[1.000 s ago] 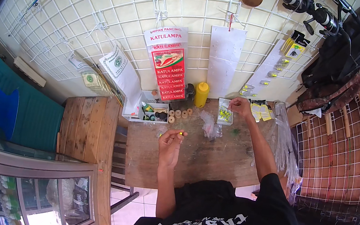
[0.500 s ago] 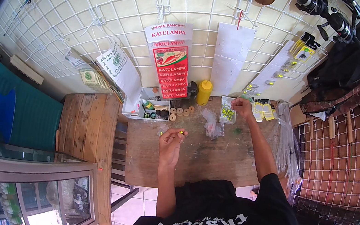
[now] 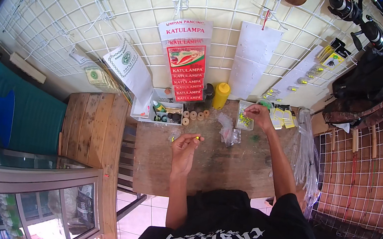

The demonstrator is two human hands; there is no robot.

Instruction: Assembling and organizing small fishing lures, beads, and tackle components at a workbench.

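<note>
My left hand [image 3: 184, 149] is raised over the near part of the wooden table [image 3: 208, 171], its thumb and fingers pinched on a small yellow bead-like piece [image 3: 197, 138]. My right hand [image 3: 260, 116] reaches across to the right edge of a small white tray [image 3: 240, 108], which holds many yellow-green bead-like pieces [image 3: 244, 121]. Its fingers are drawn together above them; what they hold, if anything, is too small to make out. Just left of the tray lies a crumpled clear plastic bag [image 3: 225, 129]. Another small clear bag [image 3: 174, 137] lies behind my left hand.
A yellow squeeze bottle [image 3: 221, 96] stands behind the bags. Round cork-like pieces [image 3: 193, 115] sit beside a white box [image 3: 156, 117] of small bottles. Yellow packets [image 3: 285, 117] and long clear plastic sleeves [image 3: 301, 151] lie at right. Hanging cards cover the white wire grid [image 3: 209, 3].
The whole view has shifted slightly. Both hands keep nearly the same places, the left still pinching the yellow piece and the right still at the tray.
</note>
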